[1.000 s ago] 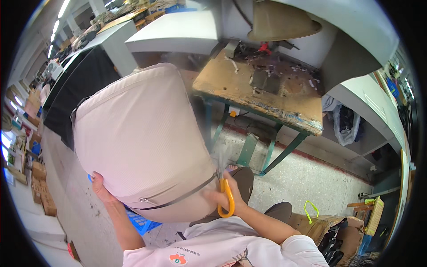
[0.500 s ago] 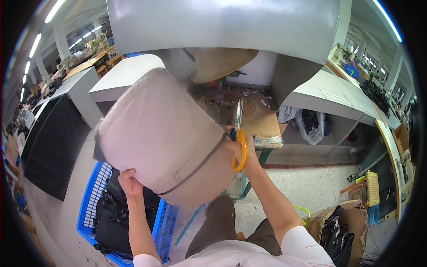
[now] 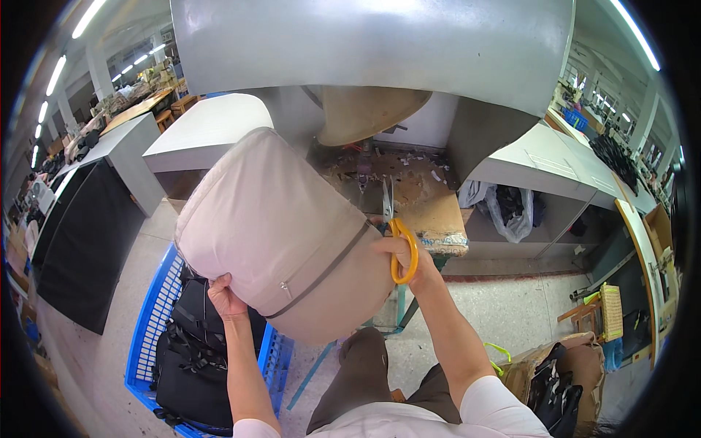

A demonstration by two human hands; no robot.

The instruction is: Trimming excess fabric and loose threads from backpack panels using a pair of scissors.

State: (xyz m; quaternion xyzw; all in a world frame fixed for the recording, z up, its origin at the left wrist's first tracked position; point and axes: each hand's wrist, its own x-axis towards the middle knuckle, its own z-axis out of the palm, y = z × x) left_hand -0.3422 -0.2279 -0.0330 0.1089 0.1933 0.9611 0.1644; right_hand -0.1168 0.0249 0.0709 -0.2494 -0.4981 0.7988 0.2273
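A large, bulging beige fabric bag (image 3: 270,219) is held up in front of me, tilted, with a dark band and a small zipper pull across its lower right part. My left hand (image 3: 226,298) pinches its lower left edge between thumb and fingers. At the bag's right side, my right hand (image 3: 409,261) has its fingers through the orange loops of a pair of scissors (image 3: 404,252) and also presses on the fabric. The scissor blades point up and away from me, slightly apart. Some right fingers are hidden behind the bag.
Ahead hangs a grey metal hood (image 3: 365,47) over a worn ledge (image 3: 427,212) strewn with scraps. A blue crate (image 3: 142,350) of black bags stands at lower left. A cardboard box (image 3: 522,372) holding black items sits at lower right. White tables (image 3: 212,124) flank the hood.
The bag has shifted slightly right and down in the view, both hands with it. The scissors have tilted a little and sit slightly lower and further right.
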